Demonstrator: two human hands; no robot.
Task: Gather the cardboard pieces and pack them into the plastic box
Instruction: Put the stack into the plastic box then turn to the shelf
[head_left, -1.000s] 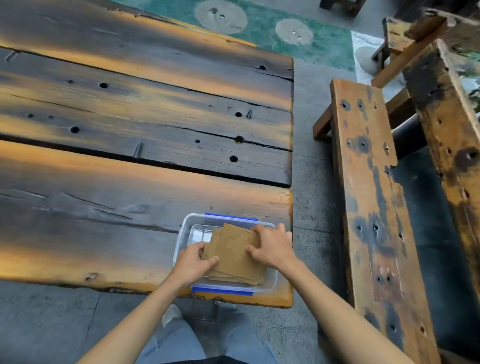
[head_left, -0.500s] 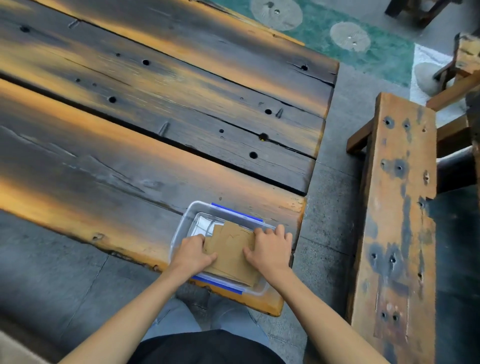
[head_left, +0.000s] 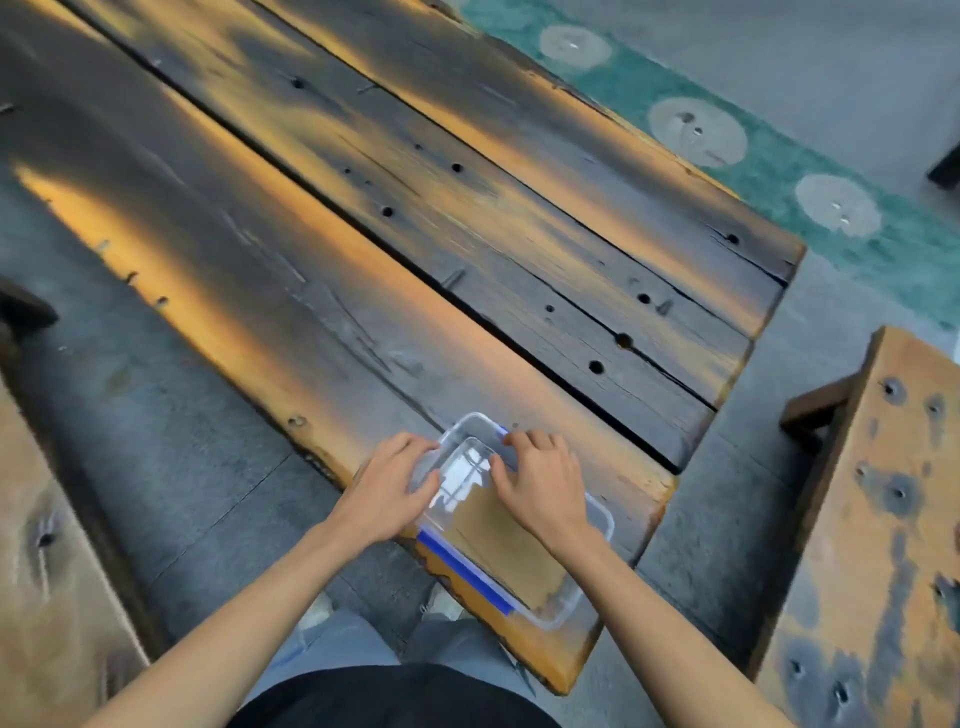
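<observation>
Hands first: my left hand (head_left: 387, 488) sits on the outer left side of the plastic box (head_left: 597, 519), palm down, fingers curled over the rim and the thumb pointing along the wall, so its grip is wrapped on the box edge. My right hand (head_left: 543, 480) reaches across the far end of the box, fingers bent over the far rim near a blue clip, palm arched above the interior, thumb angled inward; its grip presses on that rim, though I cannot tell how firmly. Both forearms run up from the bottom of the view, bare, converging on the box.

Clear, thin-walled and rectangular with rounded corners, the box carries a blue latch strip (head_left: 465, 577) along its near long side. It sits at the near corner of the bench (head_left: 311, 291), close to the edge. Inside lie the cardboard pieces (head_left: 506, 545), flat, brown, matte, stacked in the half nearer me; the far half shows bare glossy plastic.

Heavy weathered planks make up the bench, dark grey with orange streaks, pocked with round holes and long cracks. A second worn timber slab (head_left: 883, 519) stands to the right.
</observation>
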